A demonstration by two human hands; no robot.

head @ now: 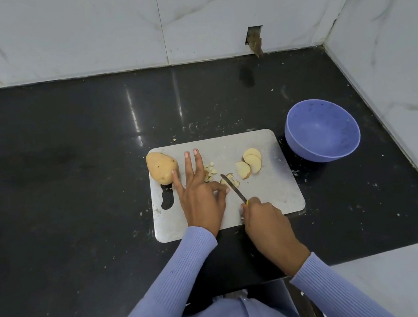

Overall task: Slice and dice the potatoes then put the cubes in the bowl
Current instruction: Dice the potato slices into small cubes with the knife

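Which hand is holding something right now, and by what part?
The right hand grips the knife by its handle. The left hand pins a potato piece with thumb and forefinger, other fingers straight.

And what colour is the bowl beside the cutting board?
The bowl is light purple-blue, seen in the head view.
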